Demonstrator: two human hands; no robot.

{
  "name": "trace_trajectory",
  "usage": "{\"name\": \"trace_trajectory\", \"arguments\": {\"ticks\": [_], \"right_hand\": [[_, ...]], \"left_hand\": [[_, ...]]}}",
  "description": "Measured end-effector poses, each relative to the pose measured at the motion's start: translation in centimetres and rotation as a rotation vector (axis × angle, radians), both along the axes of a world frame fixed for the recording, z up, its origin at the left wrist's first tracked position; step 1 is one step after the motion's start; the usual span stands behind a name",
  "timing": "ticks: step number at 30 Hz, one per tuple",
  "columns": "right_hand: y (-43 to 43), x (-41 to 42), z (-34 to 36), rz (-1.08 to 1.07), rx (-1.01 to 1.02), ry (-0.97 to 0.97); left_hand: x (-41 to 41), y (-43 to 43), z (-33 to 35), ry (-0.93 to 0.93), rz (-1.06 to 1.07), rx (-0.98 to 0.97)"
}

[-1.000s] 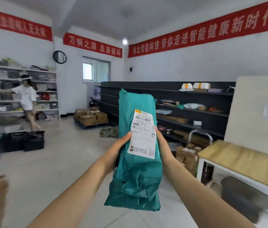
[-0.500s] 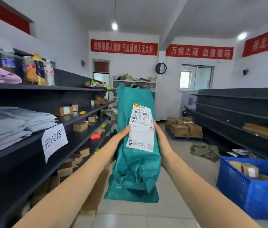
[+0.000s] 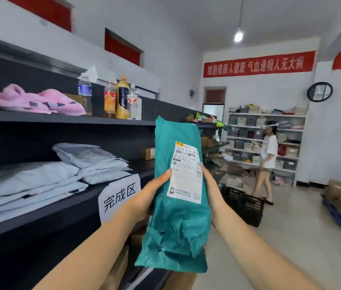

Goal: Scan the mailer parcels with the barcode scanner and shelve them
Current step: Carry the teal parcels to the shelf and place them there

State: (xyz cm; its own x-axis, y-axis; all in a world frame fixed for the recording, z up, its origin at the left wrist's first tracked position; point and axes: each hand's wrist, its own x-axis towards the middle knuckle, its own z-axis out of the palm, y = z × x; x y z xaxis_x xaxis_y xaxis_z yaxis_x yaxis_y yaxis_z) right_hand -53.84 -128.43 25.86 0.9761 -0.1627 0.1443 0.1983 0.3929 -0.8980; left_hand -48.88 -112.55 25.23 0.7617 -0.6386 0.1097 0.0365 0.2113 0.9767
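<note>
We hold the teal mailer parcel (image 3: pixel 178 206) upright in the air, just off the front edge of the dark shelf (image 3: pixel 39 220), its white label (image 3: pixel 186 172) facing us. Our left hand (image 3: pixel 150 191) takes a grip on its left edge, thumb pressed on the front. Our right hand (image 3: pixel 212 185) clamps the right edge, fingers probably curled behind, hidden there. On that shelf grey mailers (image 3: pixel 94 164) lie in stacks, and a paper sign (image 3: pixel 120 195) hangs from its front edge, beside our left hand.
</note>
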Motion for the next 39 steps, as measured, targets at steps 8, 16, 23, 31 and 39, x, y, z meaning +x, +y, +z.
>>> {"name": "trace_trajectory", "arguments": {"ticks": [8,16,23,31,39], "right_hand": [[-7.6,17.0,-2.0,0.223,0.037,0.136],[-9.6,35.2,-2.5,0.334,0.016,0.109],[-8.8,52.9,-0.2,0.288,-0.089,0.131],[-7.8,65.5,2.4,0.352,-0.115,0.201],[-1.5,72.9,1.1,0.642,-0.056,0.255]], "left_hand": [[12.9,-6.8,-1.3,0.096,0.220,0.088],[28.2,-8.7,-1.9,0.113,0.358,0.092],[44.6,-8.8,-0.1,0.120,0.438,0.100],[56.2,-9.2,1.6,0.181,0.581,0.032],[59.0,-5.4,3.2,0.236,1.010,0.029]]}}
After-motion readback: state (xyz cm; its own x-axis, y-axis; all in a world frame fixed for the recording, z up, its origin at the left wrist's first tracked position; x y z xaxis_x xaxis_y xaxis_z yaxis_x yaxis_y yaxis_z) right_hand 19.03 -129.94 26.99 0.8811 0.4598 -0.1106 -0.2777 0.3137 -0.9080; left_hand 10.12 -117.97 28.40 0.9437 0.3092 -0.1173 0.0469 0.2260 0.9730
